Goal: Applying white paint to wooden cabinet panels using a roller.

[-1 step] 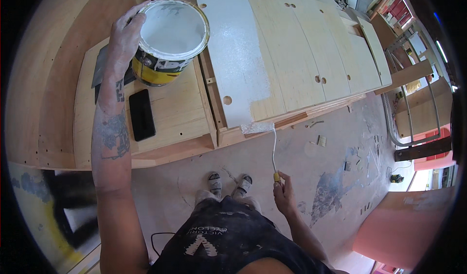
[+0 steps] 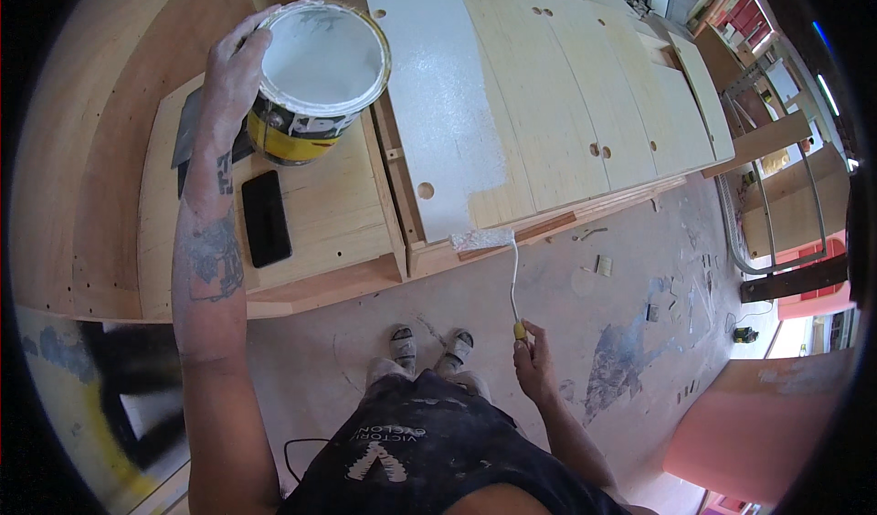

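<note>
My left hand is closed on the rim of a paint bucket with white paint inside and smeared on its outside. The bucket is at the left end of the wooden cabinet. My right hand grips the yellow handle of a small paint roller. Its white-coated sleeve is at the front lower edge of a plywood panel. Wet-looking white paint covers the panelling's left part; bare wood with round holes shows to the right.
A black phone lies on the bare wooden board near the bucket. Dark flat sheets are partly hidden behind my left wrist. Scraps and paint patches mark the floor. Metal-framed furniture and a pink curved piece stand to the right.
</note>
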`<action>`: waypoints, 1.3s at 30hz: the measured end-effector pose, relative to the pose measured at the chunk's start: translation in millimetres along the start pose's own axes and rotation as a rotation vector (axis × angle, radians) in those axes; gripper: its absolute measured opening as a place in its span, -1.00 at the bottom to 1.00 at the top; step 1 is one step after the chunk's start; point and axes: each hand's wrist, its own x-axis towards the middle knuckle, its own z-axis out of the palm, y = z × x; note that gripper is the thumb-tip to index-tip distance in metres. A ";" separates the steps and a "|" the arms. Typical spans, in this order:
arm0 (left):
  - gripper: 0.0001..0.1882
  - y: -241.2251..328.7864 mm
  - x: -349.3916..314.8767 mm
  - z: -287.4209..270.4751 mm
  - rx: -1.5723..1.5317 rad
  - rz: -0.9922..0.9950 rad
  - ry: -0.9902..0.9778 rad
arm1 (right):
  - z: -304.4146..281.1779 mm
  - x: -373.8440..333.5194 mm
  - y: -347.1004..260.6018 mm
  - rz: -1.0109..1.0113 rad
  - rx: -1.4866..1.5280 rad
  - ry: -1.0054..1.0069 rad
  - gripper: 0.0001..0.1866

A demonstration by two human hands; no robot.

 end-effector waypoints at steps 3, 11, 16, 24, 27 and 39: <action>-0.56 -1.3 -1.3 -3.0 -0.019 0.005 0.014 | 0.4 26.6 8.0 -0.038 -0.007 -0.027 -0.59; -0.56 11.8 -3.0 10.2 0.037 -0.019 0.049 | 30.9 208.4 -32.6 -0.473 -0.120 0.187 -0.63; -0.56 16.0 -4.5 7.5 -0.045 -0.035 0.013 | 21.9 224.6 -61.9 -0.517 -0.158 0.181 -0.62; -0.56 11.1 -3.2 3.4 -0.042 -0.033 -0.014 | -19.5 21.2 3.2 0.047 -0.060 0.027 -0.59; -0.56 2.1 0.8 1.0 -0.073 -0.019 -0.051 | -28.9 18.2 4.2 0.058 0.039 0.081 -0.60; -0.52 7.8 6.0 -3.8 -0.006 -0.085 -0.005 | -28.0 272.6 -46.7 -0.720 -0.328 0.377 -0.61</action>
